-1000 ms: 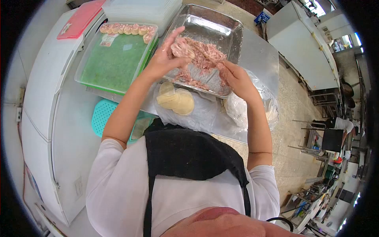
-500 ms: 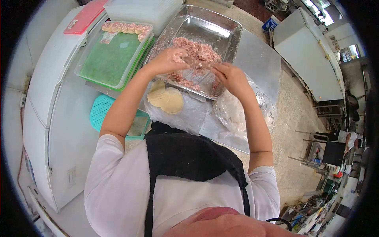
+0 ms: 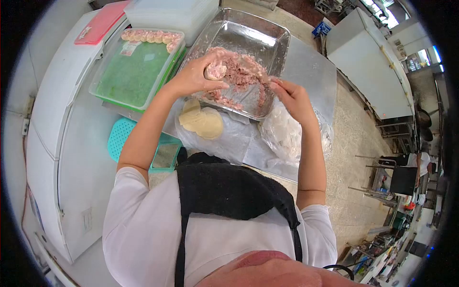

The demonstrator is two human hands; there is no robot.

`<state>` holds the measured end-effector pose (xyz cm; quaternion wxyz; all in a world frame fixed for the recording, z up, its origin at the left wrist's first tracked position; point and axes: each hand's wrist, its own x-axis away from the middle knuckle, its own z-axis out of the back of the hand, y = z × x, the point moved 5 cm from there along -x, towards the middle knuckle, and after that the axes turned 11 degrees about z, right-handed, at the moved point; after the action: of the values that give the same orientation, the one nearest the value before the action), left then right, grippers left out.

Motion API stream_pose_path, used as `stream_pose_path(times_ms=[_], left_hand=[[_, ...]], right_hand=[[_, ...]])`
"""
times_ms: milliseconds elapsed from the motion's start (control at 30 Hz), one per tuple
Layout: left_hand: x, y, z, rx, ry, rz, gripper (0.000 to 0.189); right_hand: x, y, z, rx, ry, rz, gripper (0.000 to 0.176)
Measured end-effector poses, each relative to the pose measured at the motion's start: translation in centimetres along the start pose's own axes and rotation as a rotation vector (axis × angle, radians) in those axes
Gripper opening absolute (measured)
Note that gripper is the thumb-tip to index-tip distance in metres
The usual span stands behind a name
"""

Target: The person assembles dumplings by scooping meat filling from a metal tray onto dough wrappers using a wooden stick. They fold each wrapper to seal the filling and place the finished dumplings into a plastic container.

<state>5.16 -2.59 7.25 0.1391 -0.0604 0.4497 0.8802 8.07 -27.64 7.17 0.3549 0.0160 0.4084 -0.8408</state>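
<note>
Since 0.5 s ago the left hand (image 3: 193,76) has turned up, cupping a filled wrapper (image 3: 215,71) above the metal tray's (image 3: 253,36) near-left edge. The right hand (image 3: 292,98), grip unclear, has drawn right. Beyond the meat (image 3: 241,74), tray floor shows to the far rim.

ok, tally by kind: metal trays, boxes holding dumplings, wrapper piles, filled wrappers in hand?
Metal tray: 1
Box holding dumplings: 1
Wrapper pile: 1
Filled wrapper in left hand: 1
Total: 4
</note>
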Motion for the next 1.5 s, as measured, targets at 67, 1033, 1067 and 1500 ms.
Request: stream_pose_path(times_ms=[67,1033,1067,1500], left_hand=[[-0.5,0.4,0.5,0.000,-0.141,0.032,0.062],[1.7,-20.4,18.7,-0.305,-0.258,0.289,0.064],[1.0,-21.8,18.0,-0.304,-0.263,0.290,0.064],[-5.1,-24.0,12.2,-0.434,0.185,0.112,0.082]], right_hand=[[-0.7,-2.7,-2.0,-0.161,-0.014,-0.016,0.025],[3.5,-7.9,-15.2,-0.011,0.293,-0.426,0.035],[5.8,-6.8,-14.8,-0.084,0.346,-0.493,0.035],[8.4,-5.8,-12.9,-0.232,0.348,-0.616,0.038]])
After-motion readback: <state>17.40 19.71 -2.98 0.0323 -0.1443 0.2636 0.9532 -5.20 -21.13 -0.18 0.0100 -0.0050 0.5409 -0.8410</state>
